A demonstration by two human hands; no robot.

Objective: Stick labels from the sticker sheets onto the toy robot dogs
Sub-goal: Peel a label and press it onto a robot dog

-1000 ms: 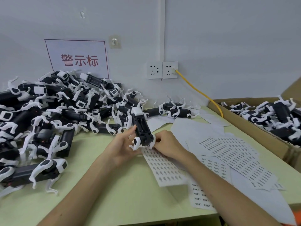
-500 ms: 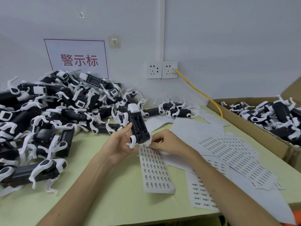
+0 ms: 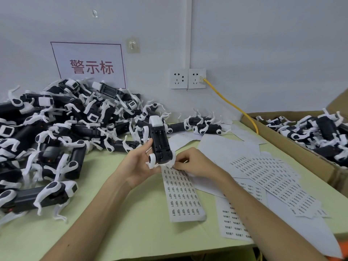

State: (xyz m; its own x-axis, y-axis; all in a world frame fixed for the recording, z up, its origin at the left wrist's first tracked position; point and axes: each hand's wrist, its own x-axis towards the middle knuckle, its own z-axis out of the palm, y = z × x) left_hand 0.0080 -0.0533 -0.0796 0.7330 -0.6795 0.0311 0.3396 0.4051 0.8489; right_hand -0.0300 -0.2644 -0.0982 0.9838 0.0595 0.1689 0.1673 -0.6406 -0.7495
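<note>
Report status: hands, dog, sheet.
Left hand grips dog, underside showing. Right hand pinches sheet top, beside dog. Pile left, clear of hands.

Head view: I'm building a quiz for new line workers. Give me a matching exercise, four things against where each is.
Things:
1. black-and-white plastic toy robot dog, belly up
2. yellow cable
3. brown cardboard box
4. narrow white sticker sheet
Places:
A. plugged into the white wall socket
B. flat on the pale green table
C. gripped by the left hand
D. at the table's right edge
Pairs: 1-C, 2-A, 3-D, 4-B
</note>
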